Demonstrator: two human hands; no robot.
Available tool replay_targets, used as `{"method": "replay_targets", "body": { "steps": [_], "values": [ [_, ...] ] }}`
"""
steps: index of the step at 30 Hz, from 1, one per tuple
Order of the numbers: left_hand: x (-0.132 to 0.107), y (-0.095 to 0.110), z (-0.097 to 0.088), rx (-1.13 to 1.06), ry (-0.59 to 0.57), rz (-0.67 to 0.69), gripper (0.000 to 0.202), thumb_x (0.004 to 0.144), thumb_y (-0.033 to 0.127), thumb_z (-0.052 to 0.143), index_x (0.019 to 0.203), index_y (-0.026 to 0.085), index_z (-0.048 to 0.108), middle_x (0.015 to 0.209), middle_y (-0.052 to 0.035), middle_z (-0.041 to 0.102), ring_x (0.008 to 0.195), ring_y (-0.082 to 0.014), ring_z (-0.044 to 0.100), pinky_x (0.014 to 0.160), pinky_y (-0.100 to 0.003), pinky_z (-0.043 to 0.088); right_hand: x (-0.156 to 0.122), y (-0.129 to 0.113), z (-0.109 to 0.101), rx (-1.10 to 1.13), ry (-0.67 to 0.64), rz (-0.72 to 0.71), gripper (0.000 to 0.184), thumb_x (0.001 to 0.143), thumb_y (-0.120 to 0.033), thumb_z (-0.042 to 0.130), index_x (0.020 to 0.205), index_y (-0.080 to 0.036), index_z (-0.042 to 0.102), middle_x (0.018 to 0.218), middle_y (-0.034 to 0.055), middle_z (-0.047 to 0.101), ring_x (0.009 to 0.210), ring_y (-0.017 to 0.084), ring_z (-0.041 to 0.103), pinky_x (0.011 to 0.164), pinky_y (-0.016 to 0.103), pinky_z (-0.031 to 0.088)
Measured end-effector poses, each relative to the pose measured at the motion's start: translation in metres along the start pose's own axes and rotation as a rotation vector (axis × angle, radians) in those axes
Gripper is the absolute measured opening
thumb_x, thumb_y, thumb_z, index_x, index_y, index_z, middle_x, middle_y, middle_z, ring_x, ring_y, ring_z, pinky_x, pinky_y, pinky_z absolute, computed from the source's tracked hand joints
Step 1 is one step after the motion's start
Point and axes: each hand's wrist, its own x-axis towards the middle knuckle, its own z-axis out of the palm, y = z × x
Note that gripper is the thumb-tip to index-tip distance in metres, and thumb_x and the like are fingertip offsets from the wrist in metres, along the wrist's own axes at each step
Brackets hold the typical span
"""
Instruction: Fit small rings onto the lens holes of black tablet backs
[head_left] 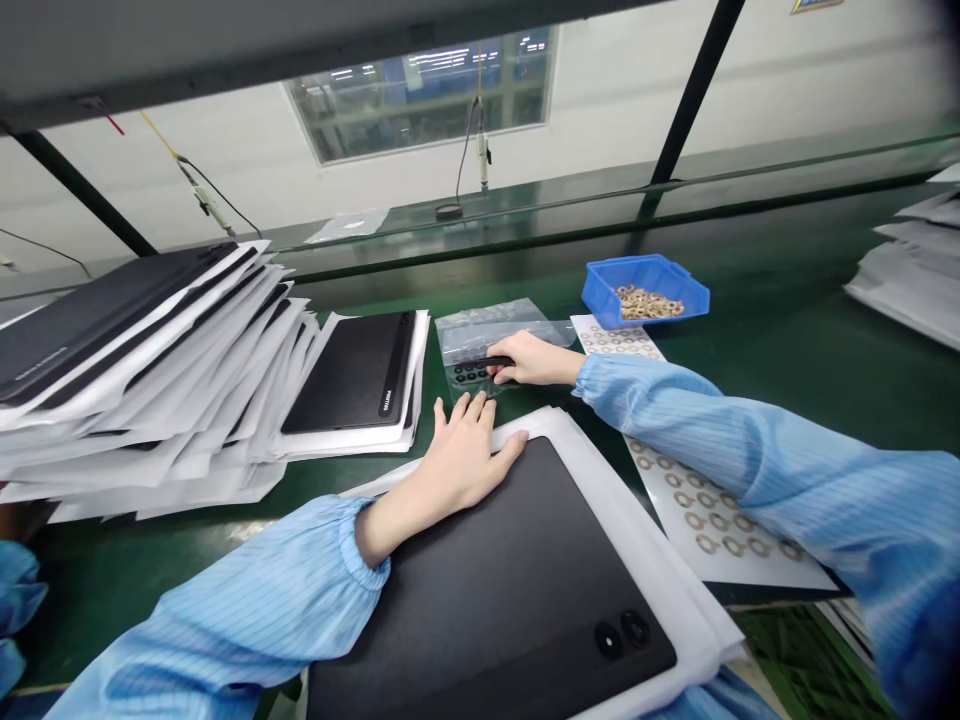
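My left hand (466,455) lies flat on the far edge of a black tablet back cover (517,560), its fingers spread. Two round camera rings (622,633) show near the cover's right corner, and white paper sheets (600,510) lie under it. Just beyond, my right hand (529,358) is closed round a slim black tool (484,362) that looks like tweezers. Its tip points left over several small black round pieces (471,374) on a clear plastic bag (491,325). Whether the tip touches a piece, I cannot tell.
A tall stack of black covers and paper (150,370) stands at left, beside a smaller pile (352,375). A blue bin (645,290) holds small ring parts. Under my right arm lies a sheet of ring stickers (697,510). More sheets (915,260) sit far right.
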Motion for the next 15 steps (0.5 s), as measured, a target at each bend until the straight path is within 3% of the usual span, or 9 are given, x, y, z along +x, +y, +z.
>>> {"method": "replay_targets", "body": {
  "steps": [4, 7, 11, 15],
  "values": [
    [0.000, 0.001, -0.001, 0.026, 0.001, -0.003, 0.068, 0.095, 0.055, 0.020, 0.136, 0.005, 0.038, 0.146, -0.0173, 0.035, 0.137, -0.0332, 0.025, 0.109, -0.061, 0.016, -0.004, -0.006, -0.010, 0.003, 0.028, -0.009, 0.007, 0.075, -0.009, 0.061, 0.074, -0.011, 0.068, 0.076, 0.0059, 0.068, 0.073, 0.016, 0.061, 0.070, 0.024, 0.041],
    [0.001, 0.001, -0.002, 0.049, 0.006, 0.000, 0.066, 0.095, 0.054, 0.020, 0.136, 0.006, 0.039, 0.145, -0.0166, 0.036, 0.137, -0.0324, 0.026, 0.109, -0.060, 0.017, -0.022, -0.021, -0.027, 0.027, 0.053, 0.023, 0.008, 0.076, -0.013, 0.061, 0.076, -0.011, 0.069, 0.081, 0.0064, 0.069, 0.074, 0.015, 0.060, 0.070, 0.024, 0.041],
    [0.001, 0.001, -0.001, 0.057, 0.012, 0.017, 0.063, 0.096, 0.050, 0.022, 0.136, 0.005, 0.038, 0.145, -0.0173, 0.036, 0.137, -0.0327, 0.025, 0.109, -0.061, 0.014, -0.083, -0.053, -0.039, 0.168, 0.066, 0.149, 0.014, 0.075, -0.025, 0.064, 0.077, -0.013, 0.070, 0.067, 0.0013, 0.065, 0.059, 0.011, 0.054, 0.056, 0.022, 0.038],
    [0.003, -0.002, 0.002, 0.083, 0.041, 0.047, 0.062, 0.095, 0.048, 0.021, 0.136, 0.004, 0.038, 0.145, -0.0186, 0.035, 0.137, -0.0334, 0.025, 0.108, -0.062, 0.013, -0.157, -0.091, -0.023, 0.471, -0.001, 0.342, 0.013, 0.075, -0.028, 0.064, 0.071, -0.016, 0.068, 0.063, -0.0013, 0.063, 0.058, 0.010, 0.054, 0.053, 0.020, 0.039]
  ]
}}
